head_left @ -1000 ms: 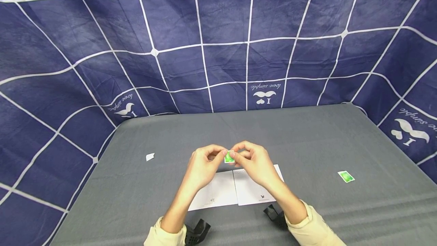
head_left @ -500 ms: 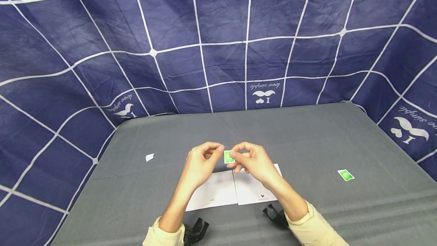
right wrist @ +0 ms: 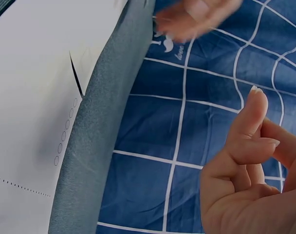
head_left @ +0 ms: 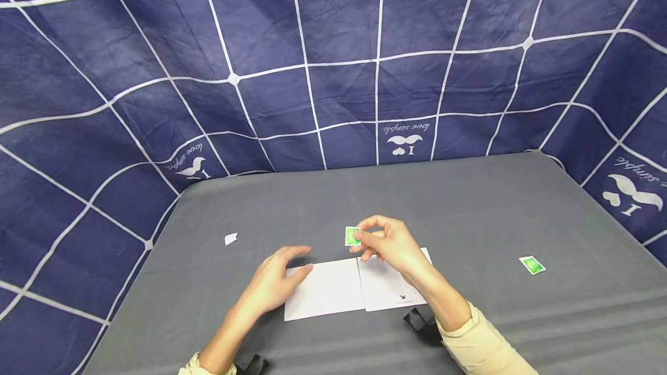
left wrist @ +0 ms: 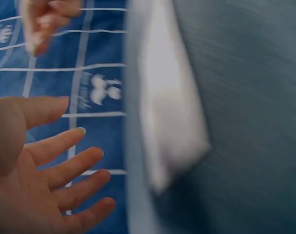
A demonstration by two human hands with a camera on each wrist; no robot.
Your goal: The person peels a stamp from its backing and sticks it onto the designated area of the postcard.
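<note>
In the head view my right hand [head_left: 393,250] pinches a small green square stamp [head_left: 350,236] with a white border between thumb and index finger, above the far edge of two white papers. The left hand [head_left: 268,285] is beside the left white paper [head_left: 328,291], its fingers spread and holding nothing. In the left wrist view that hand [left wrist: 31,195] shows splayed fingers. The right white paper [head_left: 380,288] lies partly under my right forearm. My right hand [right wrist: 240,175] hides the stamp in the right wrist view.
Another green stamp [head_left: 532,265] lies on the grey cloth-covered table [head_left: 469,201] at the right. A small white paper scrap [head_left: 231,238] lies at the left. Behind the table hangs a blue curtain [head_left: 344,97] with white grid lines.
The left hand has let go of the stamp and moved left and toward the body, its fingers opening. The right hand stays nearly in place, holding the stamp.
</note>
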